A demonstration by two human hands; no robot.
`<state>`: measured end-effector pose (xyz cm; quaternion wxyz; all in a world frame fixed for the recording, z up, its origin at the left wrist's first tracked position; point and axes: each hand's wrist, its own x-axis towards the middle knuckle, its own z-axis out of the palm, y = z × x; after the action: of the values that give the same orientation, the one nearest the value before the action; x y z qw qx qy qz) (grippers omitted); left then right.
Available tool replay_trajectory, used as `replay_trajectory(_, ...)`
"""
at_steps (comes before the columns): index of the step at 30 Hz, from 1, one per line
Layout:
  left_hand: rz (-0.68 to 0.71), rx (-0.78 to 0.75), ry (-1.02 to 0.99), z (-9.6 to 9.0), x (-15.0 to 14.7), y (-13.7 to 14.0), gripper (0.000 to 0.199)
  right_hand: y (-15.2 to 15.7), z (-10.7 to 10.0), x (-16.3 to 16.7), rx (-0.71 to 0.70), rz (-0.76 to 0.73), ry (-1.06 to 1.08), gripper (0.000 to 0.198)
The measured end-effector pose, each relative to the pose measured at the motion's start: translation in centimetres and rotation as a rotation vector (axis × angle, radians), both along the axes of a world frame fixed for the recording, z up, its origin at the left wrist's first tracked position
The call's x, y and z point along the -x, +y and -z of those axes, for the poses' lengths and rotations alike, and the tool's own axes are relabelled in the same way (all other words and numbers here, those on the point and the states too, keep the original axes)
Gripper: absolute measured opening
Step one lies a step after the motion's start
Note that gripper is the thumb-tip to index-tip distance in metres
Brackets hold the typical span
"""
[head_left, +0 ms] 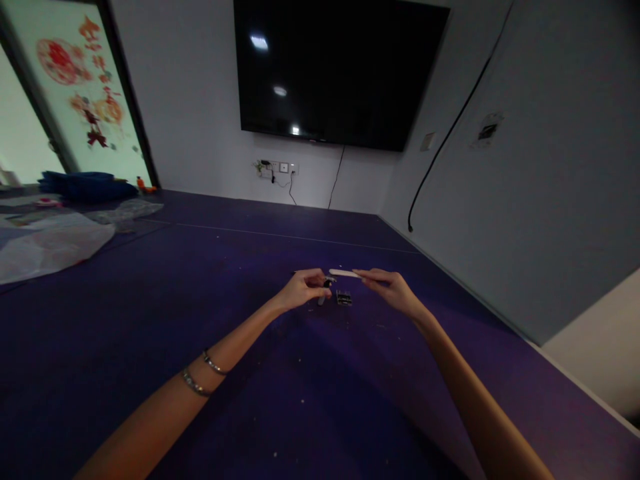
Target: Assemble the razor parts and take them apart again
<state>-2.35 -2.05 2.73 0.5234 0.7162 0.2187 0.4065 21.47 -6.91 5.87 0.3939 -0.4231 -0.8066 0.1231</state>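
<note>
My left hand (303, 288) pinches a small black-and-silver part (329, 283) between thumb and fingers; its exact kind is too small to make out. A grey piece (321, 299) shows just below the thumb, and I cannot tell whether it joins that part. In my right hand (387, 287), closed at the fingertips, is a pale flat stick (343, 273) pointing left. The stick's rounded tip is close above the small part; whether they touch is unclear. Below and between the hands, a small dark block with pale prongs (344, 298) rests on the purple surface (310, 393).
Clear plastic sheeting (60, 243) and a dark blue cloth bundle (90, 185) lie at the far left, near a small orange object (141, 183). A black cable (450, 133) hangs down the right wall. A television (340, 73) hangs above wall sockets (283, 168). Tiny pale specks dot the surface.
</note>
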Motion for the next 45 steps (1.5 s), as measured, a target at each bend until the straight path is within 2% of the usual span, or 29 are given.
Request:
replay_trajectory(4,0.033,0.028,-0.024,0.0,0.1,0.0,0.021,-0.2,-0.2,0.0,0.048,-0.061,0.033,0.03)
replay_trajectory(8,0.034,0.032,-0.035,-0.2,0.1,-0.2,0.02,-0.3,-0.3,0.2,0.01,-0.005,0.052,0.03)
replay_trajectory(12,0.038,0.048,-0.039,-0.4,0.1,-0.4,0.02,-0.3,-0.3,0.1,0.044,-0.044,0.037,0.03)
replay_trajectory(17,0.021,0.032,-0.032,-0.5,0.1,-0.5,0.021,-0.2,-0.1,0.0,0.018,0.01,0.031,0.031)
replay_trajectory(21,0.043,0.037,-0.027,-0.5,0.1,-0.5,0.02,-0.3,-0.3,0.2,0.05,-0.033,0.042,0.03)
replay_trajectory(26,0.031,0.031,-0.033,-0.3,0.1,-0.4,0.022,-0.6,-0.6,0.4,-0.008,0.024,0.015,0.03)
replay_trajectory(31,0.031,0.033,-0.011,-0.1,0.0,-0.2,0.022,-0.7,-0.9,0.6,-0.005,-0.013,0.003,0.029)
replay_trajectory(35,0.023,0.036,-0.022,0.2,-0.1,-0.1,0.024,-0.5,-1.0,0.7,-0.079,0.054,-0.05,0.029)
replay_trajectory(41,0.008,0.009,0.029,0.4,0.1,0.0,0.021,-1.1,-1.5,1.3,-0.102,0.001,-0.08,0.028)
replay_trajectory(45,0.008,-0.008,0.035,0.5,0.0,0.1,0.022,-1.1,-1.6,1.1,-0.179,0.117,-0.165,0.027)
